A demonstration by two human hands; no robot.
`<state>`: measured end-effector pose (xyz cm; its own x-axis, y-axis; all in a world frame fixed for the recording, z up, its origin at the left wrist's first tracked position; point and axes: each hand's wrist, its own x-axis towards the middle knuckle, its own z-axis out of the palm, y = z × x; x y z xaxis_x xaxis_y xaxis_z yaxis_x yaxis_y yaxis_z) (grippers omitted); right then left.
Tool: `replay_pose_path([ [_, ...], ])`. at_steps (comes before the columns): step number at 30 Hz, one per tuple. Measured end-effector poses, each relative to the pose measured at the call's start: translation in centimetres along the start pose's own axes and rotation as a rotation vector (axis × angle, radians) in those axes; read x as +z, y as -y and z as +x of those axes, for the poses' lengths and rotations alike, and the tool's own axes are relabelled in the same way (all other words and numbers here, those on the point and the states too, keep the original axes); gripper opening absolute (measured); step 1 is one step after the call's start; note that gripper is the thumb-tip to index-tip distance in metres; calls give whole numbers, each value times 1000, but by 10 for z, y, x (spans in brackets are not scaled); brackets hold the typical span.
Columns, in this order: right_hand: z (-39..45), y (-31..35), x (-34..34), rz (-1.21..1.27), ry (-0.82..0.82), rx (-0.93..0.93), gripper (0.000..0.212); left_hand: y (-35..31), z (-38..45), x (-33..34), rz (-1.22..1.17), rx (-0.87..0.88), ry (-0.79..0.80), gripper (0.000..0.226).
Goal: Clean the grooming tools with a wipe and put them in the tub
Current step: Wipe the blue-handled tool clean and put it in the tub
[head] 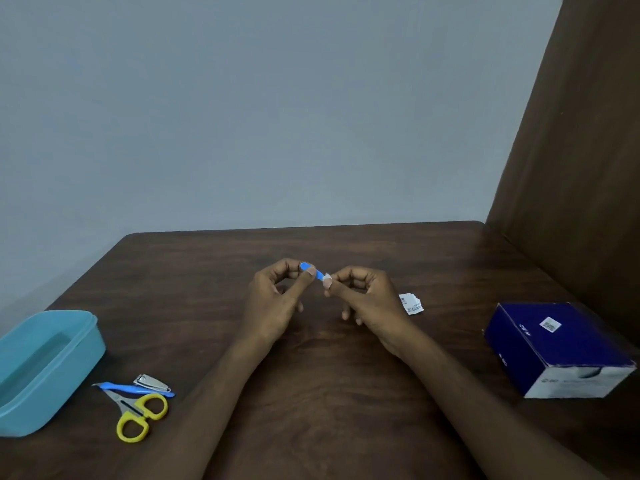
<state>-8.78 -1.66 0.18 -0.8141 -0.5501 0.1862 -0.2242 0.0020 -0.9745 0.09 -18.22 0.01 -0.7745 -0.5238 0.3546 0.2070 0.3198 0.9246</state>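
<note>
A small blue tool (310, 269) with a rounded plastic end is held up between both hands, above the dark wood-grain surface (329, 375). The left hand (277, 299) pinches its rounded end between thumb and forefinger, the other fingers (300, 307) loosely curled below. The right hand (367, 299) pinches a small white wipe (327, 279) against the tool's other end, thumb and forefinger pressed together on it; what that end looks like under the wipe I cannot tell.

Just right of the right hand's fingers a torn white paper wrapper (410, 304) lies flat on the surface. Farther right stands a dark blue cardboard box (554, 344) with a white label and a pale front face.

Well to the left of the left fingers sits a light blue plastic tub (79, 344), oblong with rounded corners. Beside it lie yellow-handled scissors (138, 415) with grey metal blades, a slim blue-handled tool (135, 388) resting across the blades, and a shiny metal nail clipper (152, 382) touching that tool.
</note>
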Motion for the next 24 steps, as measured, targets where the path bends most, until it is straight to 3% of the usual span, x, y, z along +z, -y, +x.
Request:
replay_pose_path([
  [11, 3, 3, -9, 166, -37, 57, 11, -5, 3, 2, -135, -31, -137, 11],
  [16, 7, -1, -13, 325, -190, 112, 10, -7, 3, 2, -276, -118, -207, 8],
  [24, 3, -5, 3, 94, -99, 9, 7, -5, -6, 6, -124, -21, 6, 5],
])
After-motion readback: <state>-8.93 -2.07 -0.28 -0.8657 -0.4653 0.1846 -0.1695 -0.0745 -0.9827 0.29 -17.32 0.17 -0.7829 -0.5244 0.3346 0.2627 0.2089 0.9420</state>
